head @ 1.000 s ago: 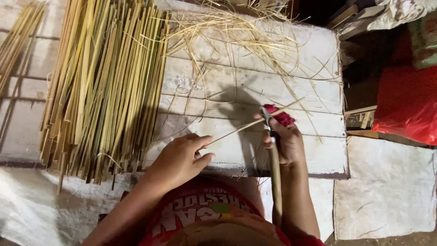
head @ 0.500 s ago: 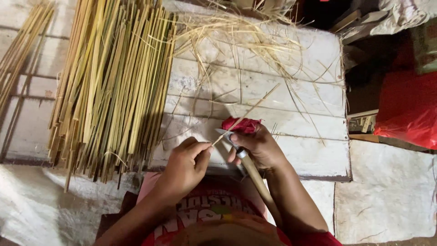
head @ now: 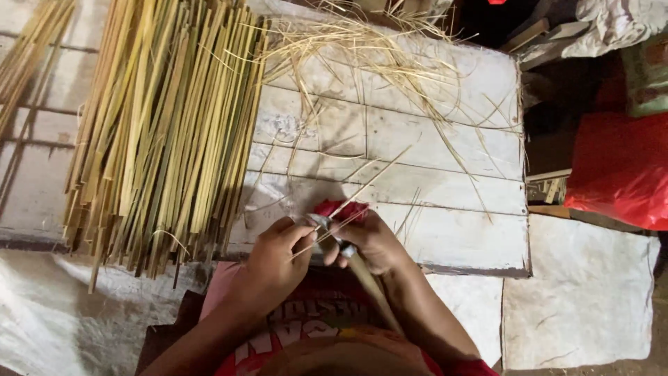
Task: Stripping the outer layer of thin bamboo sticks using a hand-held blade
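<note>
While the left hand (head: 275,261) pinches the near end of a thin bamboo sliver (head: 351,198) between thumb and fingertips, the right hand (head: 372,240) is curled tight round a knife (head: 362,268) with a pale, smooth wooden handle, something red (head: 341,209) wrapped by the blade. The blade meets the sliver right between the hands, just over the near edge of the white board (head: 445,230), and the sliver runs off slanting across it. The board itself looks painted, scuffed and plank-lined. Further up, toward its left edge, there's a fat pile of straight yellow-green bamboo strips (head: 167,132). At the far edge lies a tangle of wispy, straw-like shavings (head: 362,49).
</note>
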